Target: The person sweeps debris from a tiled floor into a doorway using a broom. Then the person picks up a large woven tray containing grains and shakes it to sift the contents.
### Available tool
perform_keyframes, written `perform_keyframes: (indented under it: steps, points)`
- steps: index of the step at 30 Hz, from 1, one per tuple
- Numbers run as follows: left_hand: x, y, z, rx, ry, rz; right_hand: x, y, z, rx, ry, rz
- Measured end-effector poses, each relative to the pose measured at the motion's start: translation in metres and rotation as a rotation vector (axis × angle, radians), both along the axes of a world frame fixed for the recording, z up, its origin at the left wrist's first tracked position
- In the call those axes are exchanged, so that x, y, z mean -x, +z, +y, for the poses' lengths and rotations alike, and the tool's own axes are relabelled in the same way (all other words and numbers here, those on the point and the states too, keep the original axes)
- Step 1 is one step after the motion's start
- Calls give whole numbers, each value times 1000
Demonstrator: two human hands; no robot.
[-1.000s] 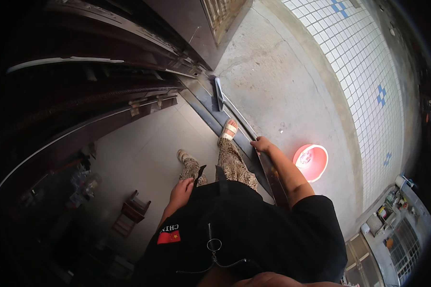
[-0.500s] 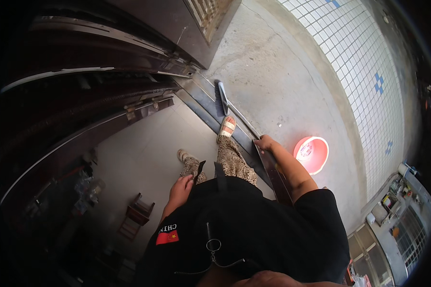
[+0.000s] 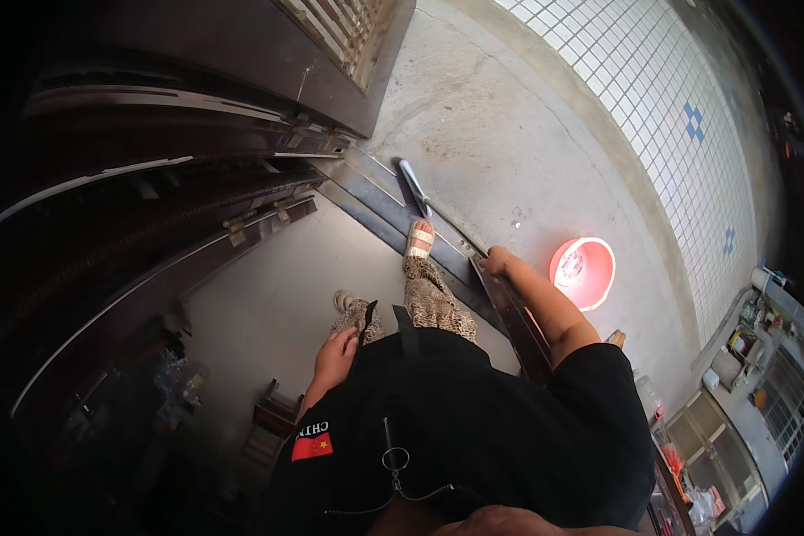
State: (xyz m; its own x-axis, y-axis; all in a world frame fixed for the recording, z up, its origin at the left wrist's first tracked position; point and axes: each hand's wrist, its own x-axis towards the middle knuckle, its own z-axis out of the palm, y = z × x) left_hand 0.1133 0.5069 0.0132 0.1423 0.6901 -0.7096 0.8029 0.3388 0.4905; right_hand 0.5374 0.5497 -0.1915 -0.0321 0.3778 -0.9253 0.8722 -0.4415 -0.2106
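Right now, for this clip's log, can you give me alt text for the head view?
Seen from above, a person in black stands in a doorway, right hand gripping the dark door edge, left hand hanging by the hip. A red basin sits on the concrete floor outside.

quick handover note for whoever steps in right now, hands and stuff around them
Left hand: hangs at the hip beside a black strap, holding nothing clearly visible.
Right hand: rests on the top edge of the dark metal door leaf.
Feet: sandalled right foot on the metal door track, left foot on the grey floor inside.
Nearby: red basin on the concrete outside.
Done or left: not readable from this view.
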Motion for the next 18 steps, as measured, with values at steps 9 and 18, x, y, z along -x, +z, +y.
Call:
perform_keyframes:
  steps: [9,18]
  points:
    - [25,-19,8,10,-73,-48,-30,19,-6,29,-505,103]
    - [47,-27,67,16,-230,-142,56,68,-59,24,-1090,42]
